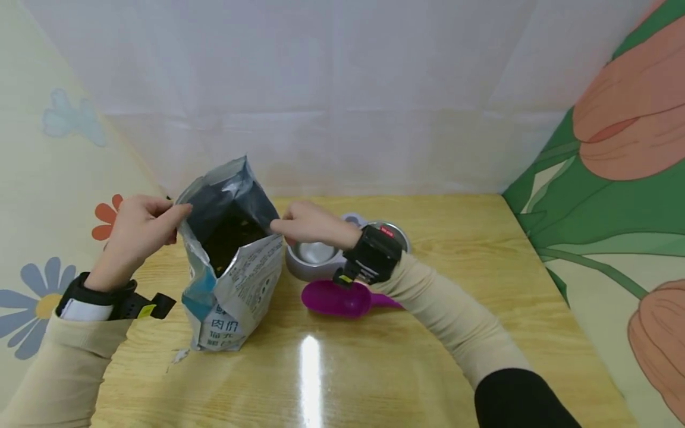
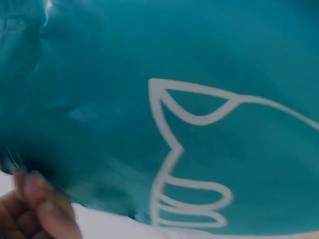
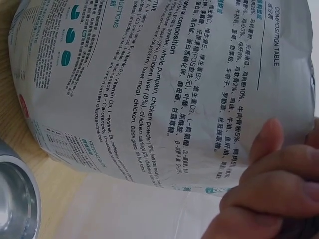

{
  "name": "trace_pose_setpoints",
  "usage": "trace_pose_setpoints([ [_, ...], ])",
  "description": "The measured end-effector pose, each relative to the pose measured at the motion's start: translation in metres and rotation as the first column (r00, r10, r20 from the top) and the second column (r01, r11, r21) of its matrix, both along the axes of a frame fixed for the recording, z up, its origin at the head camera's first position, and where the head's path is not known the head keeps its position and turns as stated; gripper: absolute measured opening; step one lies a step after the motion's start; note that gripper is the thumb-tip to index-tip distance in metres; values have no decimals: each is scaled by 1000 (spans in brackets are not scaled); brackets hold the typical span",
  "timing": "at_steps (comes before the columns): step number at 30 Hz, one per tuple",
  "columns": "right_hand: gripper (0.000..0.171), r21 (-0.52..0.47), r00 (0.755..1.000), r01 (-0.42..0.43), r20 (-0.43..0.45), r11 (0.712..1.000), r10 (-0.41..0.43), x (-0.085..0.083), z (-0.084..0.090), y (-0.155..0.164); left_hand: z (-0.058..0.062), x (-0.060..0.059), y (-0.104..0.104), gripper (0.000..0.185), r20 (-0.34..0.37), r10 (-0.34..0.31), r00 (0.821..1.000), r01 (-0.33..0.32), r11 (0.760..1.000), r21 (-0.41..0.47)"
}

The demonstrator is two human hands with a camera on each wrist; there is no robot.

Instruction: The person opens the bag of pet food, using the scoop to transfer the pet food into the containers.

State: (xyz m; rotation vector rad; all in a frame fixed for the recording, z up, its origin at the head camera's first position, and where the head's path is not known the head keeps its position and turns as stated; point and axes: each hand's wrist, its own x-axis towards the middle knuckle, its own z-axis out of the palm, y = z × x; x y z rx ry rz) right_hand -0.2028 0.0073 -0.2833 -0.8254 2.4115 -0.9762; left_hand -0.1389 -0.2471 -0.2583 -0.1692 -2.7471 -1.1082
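Observation:
An opened foil bag of pet food stands upright on the table, its mouth spread wide with dark contents visible inside. My left hand pinches the left edge of the mouth. On the opposite edge, my right hand grips the foil between thumb and fingers. Teal printing with a white outline covers the bag in the left wrist view, with the left fingers at the lower left corner. In the right wrist view the ingredient panel of the bag faces the camera, and my right hand is at its edge.
A grey double bowl holder with metal bowls sits right of the bag, partly behind the right arm. In front of it lies a magenta scoop. A small torn scrap is near the bag's base. White cloth hangs behind the table.

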Motion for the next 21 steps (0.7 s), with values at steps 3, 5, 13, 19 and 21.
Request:
trace_pose_setpoints([
  [3,43,-2,1000,4,-7,1000,-4,1,-1,0,1,-1,-1,42,-88,8,996,-10,1000,-23],
  [5,42,-8,1000,9,-11,1000,-9,1,-1,-1,4,-2,-4,42,-113,13,994,-18,999,-46],
  [13,43,19,995,23,-93,1000,-21,2,-1,-19,13,-4,-26,47,-70,90,994,-89,996,6],
  [19,43,25,990,-7,-144,1000,10,5,-8,-36,16,-8,-44,50,-49,154,987,-157,984,-79],
  [21,43,16,988,-17,-155,1000,20,6,-12,-42,17,-9,-49,51,-40,171,984,-174,980,-100],
])
